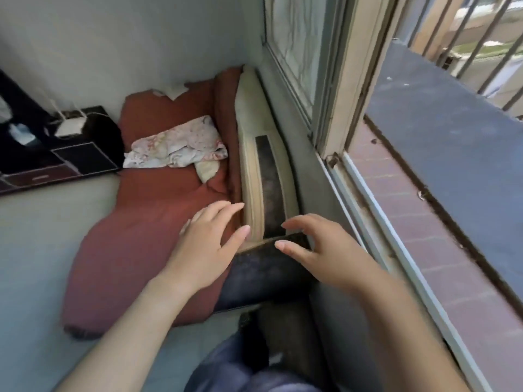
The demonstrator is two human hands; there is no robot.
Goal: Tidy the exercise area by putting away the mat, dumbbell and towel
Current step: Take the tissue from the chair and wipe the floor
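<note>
Left hand [208, 241] and right hand [319, 250] both spread, empty, over dark mat [266, 270]; its near end hidden behind knee. Contact unclear. Floral towel [178, 148] far left.

Both hands reach forward, fingers spread, neither gripping. Left hand [205, 244]: fingers over the near right edge of the cushion [147, 230]. Right hand [319, 250]: fingertips above the near end of the mat [266, 176], which lies between the 2 hands. Beyond the fingertips, mat runs away along the wall base under the window frame [334, 114], right of the cushion. Crumpled cloth [178, 145] lies on the cushion, well beyond the left fingers. Low cabinet [56, 159] stands far left of them.
</note>
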